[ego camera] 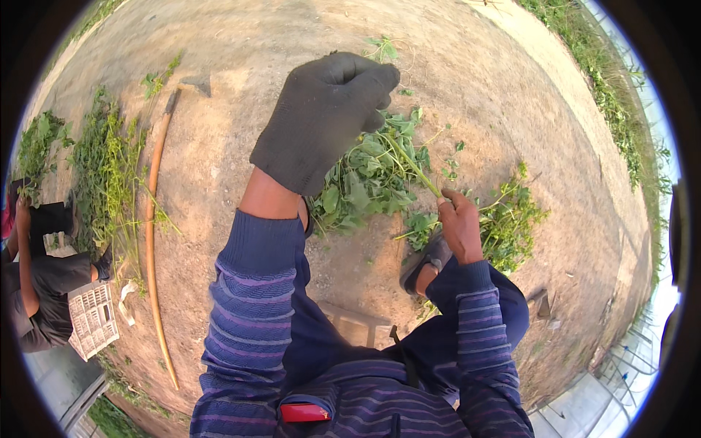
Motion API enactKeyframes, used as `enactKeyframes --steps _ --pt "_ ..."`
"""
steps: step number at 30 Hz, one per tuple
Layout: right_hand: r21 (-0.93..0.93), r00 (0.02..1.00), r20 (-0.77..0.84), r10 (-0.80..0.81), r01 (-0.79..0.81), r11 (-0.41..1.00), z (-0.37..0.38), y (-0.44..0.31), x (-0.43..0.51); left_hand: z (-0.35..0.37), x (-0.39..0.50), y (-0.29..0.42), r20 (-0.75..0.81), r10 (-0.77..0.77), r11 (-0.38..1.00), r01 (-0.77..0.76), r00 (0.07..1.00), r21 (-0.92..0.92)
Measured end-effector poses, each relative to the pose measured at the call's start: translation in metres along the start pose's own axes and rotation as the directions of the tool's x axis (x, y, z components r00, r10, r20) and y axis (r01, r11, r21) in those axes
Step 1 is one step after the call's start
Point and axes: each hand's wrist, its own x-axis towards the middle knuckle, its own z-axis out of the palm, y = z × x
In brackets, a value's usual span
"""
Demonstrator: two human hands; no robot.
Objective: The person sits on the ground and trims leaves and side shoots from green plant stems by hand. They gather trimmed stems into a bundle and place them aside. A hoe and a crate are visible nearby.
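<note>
My left hand (328, 117), in a dark knit glove, is raised with curled fingers above a heap of leafy green vines (369, 180). Whether it grips anything is hidden by the glove. A thick green stem (413, 167) is pinched between thumb and fingers of my bare right hand (463, 227). From there the stem slants up and left toward the heap, just below the gloved fingertips. Beside the right hand, a second bunch of green plants (509, 224) lies on the dirt, close to my dark shoe (430, 263).
Left of me lies a long-handled hoe (152, 213). Beyond it are piled cut plants (112, 169), a pale plastic crate (94, 317) and a seated person (33, 274). A metal blade (541, 304) rests on the ground at right. Weeds (608, 104) border the dirt.
</note>
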Motion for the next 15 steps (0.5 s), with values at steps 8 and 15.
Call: enactKeyframes --steps 8,15 --pt "0.038 0.843 0.393 0.367 -0.413 0.910 0.061 0.016 -0.033 -0.004 -0.008 0.003 -0.016 -0.068 0.997 0.067 0.998 -0.033" --pt "0.071 0.835 0.410 0.368 -0.431 0.900 0.109 0.043 -0.033 -0.014 -0.007 0.003 -0.041 -0.035 0.999 0.034 0.999 -0.040"
